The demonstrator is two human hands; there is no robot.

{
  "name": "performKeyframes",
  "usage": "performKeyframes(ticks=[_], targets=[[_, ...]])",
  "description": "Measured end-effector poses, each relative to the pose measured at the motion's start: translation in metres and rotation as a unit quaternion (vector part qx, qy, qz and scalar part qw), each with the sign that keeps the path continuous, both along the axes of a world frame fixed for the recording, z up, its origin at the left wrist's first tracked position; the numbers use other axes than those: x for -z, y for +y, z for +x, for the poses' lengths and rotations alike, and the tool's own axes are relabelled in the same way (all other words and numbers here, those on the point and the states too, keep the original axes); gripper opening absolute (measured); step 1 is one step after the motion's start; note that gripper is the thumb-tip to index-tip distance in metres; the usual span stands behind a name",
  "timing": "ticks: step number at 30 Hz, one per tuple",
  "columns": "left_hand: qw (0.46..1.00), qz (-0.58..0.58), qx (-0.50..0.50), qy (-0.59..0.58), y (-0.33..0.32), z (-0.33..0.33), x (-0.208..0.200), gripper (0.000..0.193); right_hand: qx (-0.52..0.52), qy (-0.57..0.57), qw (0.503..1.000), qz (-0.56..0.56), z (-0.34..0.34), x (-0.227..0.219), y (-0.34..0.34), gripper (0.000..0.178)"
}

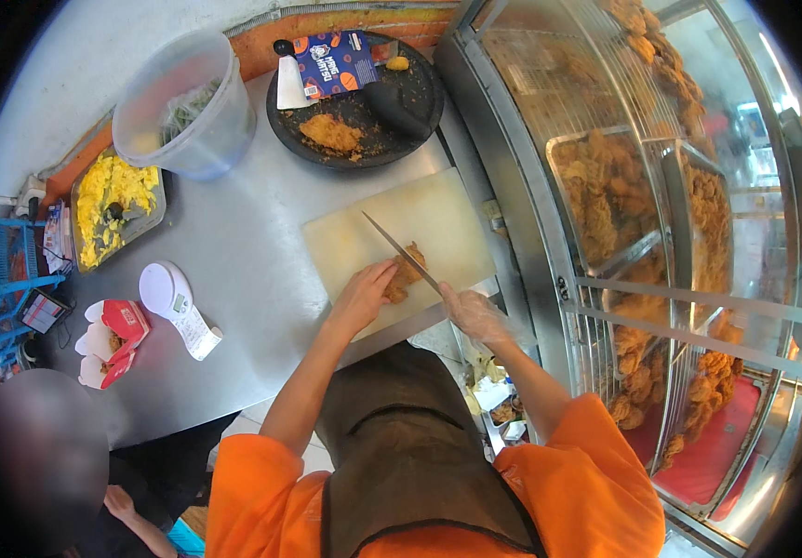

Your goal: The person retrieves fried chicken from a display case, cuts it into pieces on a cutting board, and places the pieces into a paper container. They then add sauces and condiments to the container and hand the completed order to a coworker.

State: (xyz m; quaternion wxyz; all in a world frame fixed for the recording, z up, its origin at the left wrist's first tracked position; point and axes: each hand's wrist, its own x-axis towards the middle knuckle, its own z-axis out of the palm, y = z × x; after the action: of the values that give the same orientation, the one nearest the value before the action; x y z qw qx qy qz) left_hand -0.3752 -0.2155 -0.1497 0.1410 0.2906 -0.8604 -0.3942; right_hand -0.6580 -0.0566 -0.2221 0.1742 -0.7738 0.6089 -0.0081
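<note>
At the far left of a metal counter point(243, 270), a tray point(156, 216) of yellow food sits behind a red and white box point(128, 327) and a white scale point(165, 288). All three are well apart from the cutting.

Next comes a pale board point(345, 244), set before the person. On its near half lies the chicken point(403, 279), a brown, crusted piece. The left hand point(361, 299) comes to it from the left, its fingers together and closed on the chicken's left side; how firmly the thumb grips cannot be told. For a clean cut, those fingertips would best be curled under and kept back from the edge, with light pressure so the crust does not break.

The knife point(396, 240) slants across the chicken, tip away and to the left, with chicken showing on both sides of the blade. How deep the edge sits cannot be told. Long, drawn strokes should suit this crust better than pushing straight down.

On the right, the right hand point(472, 314), apparently in a clear glove, has its fingers clamped around the handle. A firm grip matters there, since thin plastic may slip.
</note>
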Motion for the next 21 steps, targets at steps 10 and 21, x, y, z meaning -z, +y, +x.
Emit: performKeyframes(ticks=[10, 21], targets=[[0.999, 0.003, -0.033, -0.01, 0.007, 0.0, 0.0, 0.061, 0.128, -0.236, 0.963, 0.031, 0.033, 0.026, -0.05, 0.046], [0.995, -0.015, -0.09, 0.033, 0.023, 0.001, 0.008, 0.054, 0.142, -0.362, 0.921, -0.01, 0.038, 0.014, -0.007, 0.045]])
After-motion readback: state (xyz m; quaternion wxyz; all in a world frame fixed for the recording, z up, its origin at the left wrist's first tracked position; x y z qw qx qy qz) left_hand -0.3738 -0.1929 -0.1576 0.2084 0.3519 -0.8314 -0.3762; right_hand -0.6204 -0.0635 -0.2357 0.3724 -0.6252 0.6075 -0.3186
